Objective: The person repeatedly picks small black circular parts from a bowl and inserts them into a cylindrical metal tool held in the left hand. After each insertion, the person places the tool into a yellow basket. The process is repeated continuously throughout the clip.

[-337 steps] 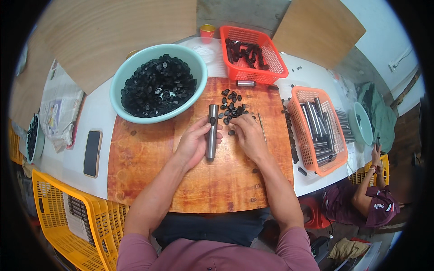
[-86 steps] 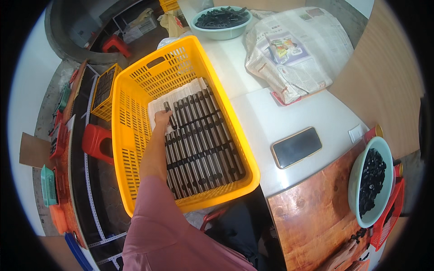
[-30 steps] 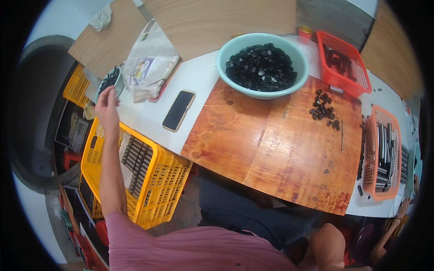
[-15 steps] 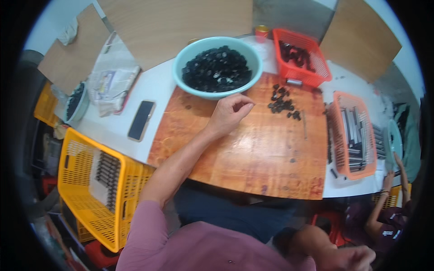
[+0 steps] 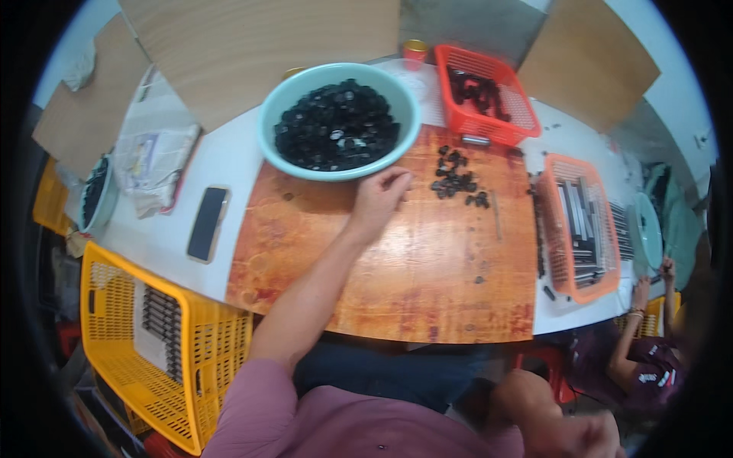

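Since the frame a second ago, your left hand (image 5: 379,200) has swung from the yellow crate's side back over the wooden board (image 5: 427,259), and your view has turned with it. Furthest left of your work, the yellow crate (image 5: 217,351) holds metal tubes (image 5: 163,328) laid side by side, with no hand at them. Next come the phone (image 5: 208,224), then the pale green bowl (image 5: 321,175), heaped with black pieces (image 5: 336,126). Just by the bowl's near rim, your left hand hangs with its fingers loosely curled toward the thumb; nothing shows between them, though you could have something small tucked inside that I can't see. To its right, apart from your fingertips, loose black pieces (image 5: 462,182) lie clustered on the board, with a thin metal rod (image 5: 497,216) beyond. Further right, the orange basket (image 5: 557,252) holds more metal tubes. Your right hand (image 5: 595,439), low and nearest you, is too blurred to tell how its fingers stand or whether it grips anything. I'd judge you are between one tube and the next; the next move seems to call for a tube from the basket and a loose black piece to go with it.
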The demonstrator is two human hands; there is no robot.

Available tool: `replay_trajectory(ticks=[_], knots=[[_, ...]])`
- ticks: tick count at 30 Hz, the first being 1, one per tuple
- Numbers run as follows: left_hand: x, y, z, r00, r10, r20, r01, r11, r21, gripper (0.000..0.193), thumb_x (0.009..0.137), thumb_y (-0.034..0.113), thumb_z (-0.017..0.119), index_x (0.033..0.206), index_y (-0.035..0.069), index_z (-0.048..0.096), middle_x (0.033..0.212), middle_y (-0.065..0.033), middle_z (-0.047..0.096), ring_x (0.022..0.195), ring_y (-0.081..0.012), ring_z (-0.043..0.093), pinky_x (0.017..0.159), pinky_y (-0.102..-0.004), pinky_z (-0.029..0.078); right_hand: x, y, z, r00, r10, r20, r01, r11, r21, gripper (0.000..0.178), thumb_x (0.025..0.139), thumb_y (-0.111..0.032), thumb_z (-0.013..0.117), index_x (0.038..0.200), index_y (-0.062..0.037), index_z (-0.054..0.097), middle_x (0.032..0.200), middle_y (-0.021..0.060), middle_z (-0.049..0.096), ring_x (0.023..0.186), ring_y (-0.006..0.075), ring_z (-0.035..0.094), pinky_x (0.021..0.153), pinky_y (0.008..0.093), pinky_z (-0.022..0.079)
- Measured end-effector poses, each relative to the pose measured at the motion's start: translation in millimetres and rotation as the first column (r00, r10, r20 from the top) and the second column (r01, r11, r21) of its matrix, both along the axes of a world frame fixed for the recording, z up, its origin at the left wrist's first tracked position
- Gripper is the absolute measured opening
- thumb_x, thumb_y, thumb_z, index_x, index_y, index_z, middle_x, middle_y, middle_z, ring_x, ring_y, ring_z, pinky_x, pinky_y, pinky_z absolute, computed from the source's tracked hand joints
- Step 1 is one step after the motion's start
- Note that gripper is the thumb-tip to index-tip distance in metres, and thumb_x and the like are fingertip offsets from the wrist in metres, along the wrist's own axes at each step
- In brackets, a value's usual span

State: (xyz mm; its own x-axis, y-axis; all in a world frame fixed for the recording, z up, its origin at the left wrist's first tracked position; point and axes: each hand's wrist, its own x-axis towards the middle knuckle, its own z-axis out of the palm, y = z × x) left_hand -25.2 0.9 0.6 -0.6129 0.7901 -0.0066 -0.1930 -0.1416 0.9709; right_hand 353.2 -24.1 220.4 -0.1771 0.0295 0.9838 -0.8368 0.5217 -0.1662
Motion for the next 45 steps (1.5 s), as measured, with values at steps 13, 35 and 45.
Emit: replay_trajectory(ticks=[13, 35, 45], knots=[[-3.9, 7.2, -5.5, 0.998, -0.039, -0.054, 0.043, 0.997, 0.063, 0.019, 0.102, 0.017, 0.065, 0.111, 0.001, 0.071, 0.089, 0.0003, 0.065, 0.078, -0.0071, 0.059, 0.073, -0.0225, 0.048, -47.9, 250.6, -84.1, -0.220, -0.727, 0.651, 0.928, 0.050, 0.370, 0.023, 0.090, -0.012, 0.066, 0.108, 0.0011, 0.072, 0.094, 0.0143, 0.073, 0.084, 0.0303, 0.070, 0.077, 0.0400, 0.054], [-1.9, 5.9, -7.0, 0.983, -0.070, -0.168, 0.080, 0.995, 0.055, 0.018, 0.100, 0.014, 0.066, 0.107, -0.001, 0.072, 0.086, 0.0013, 0.066, 0.076, -0.0056, 0.058, 0.069, -0.0219, 0.047, -23.2, 311.0, -148.2, -0.823, -0.310, 0.475, 0.500, 0.001, 0.866, 0.041, 0.077, -0.020, 0.069, 0.111, 0.0031, 0.070, 0.112, 0.0244, 0.073, 0.108, 0.0391, 0.072, 0.094, 0.0494, 0.056], [2.8, 5.2, -3.2, 0.954, -0.085, -0.289, 0.090, 0.996, 0.005, 0.019, 0.099, 0.015, 0.067, 0.109, 0.000, 0.073, 0.089, -0.0008, 0.070, 0.076, -0.0066, 0.062, 0.070, -0.0233, 0.050, -12.3, 289.9, -112.2, -0.047, -0.141, 0.989, 0.952, 0.294, 0.087, 0.028, 0.092, -0.024, 0.068, 0.098, 0.0030, 0.073, 0.092, 0.0130, 0.074, 0.077, 0.0205, 0.069, 0.068, 0.0350, 0.053]])
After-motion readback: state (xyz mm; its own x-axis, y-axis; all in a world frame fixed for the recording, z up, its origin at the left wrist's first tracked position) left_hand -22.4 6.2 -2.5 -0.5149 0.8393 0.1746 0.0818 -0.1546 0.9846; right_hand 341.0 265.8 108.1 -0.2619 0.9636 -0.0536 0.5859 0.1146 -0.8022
